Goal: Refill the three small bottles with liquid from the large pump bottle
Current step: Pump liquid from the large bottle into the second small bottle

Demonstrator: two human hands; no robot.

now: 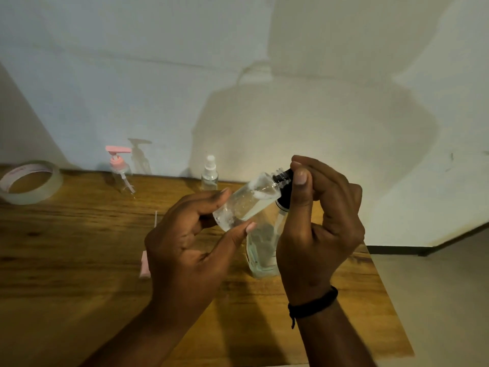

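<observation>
Small clear bottle (246, 201) sits tilted in mid-air between my two hands, above the wooden worktop (79, 247), its neck pointing up and to the right. My left hand (190, 247) has its grip curled round the lower body of the bottle, thumb along the near side and fingers over the far side. My right hand (317, 226) has its grip pinched on the black cap (284, 177) at the bottle's threaded neck, thumb in front and fingers wrapped behind. A black band (312, 304) circles my right wrist.

Just behind and below my hands, a larger clear bottle (262, 250) stands on the worktop, partly hidden by my right hand; I cannot tell how full it is. A small pink object (144, 264) lies on the worktop just left of my left hand, mostly hidden.

Farther back, near the wall, a small spray bottle (209, 172) with a white top stands upright. To its left, well apart, stands a clear bottle with a pink pump head (120, 168). At the far left edge a roll of clear tape (30, 181) lies flat.
</observation>
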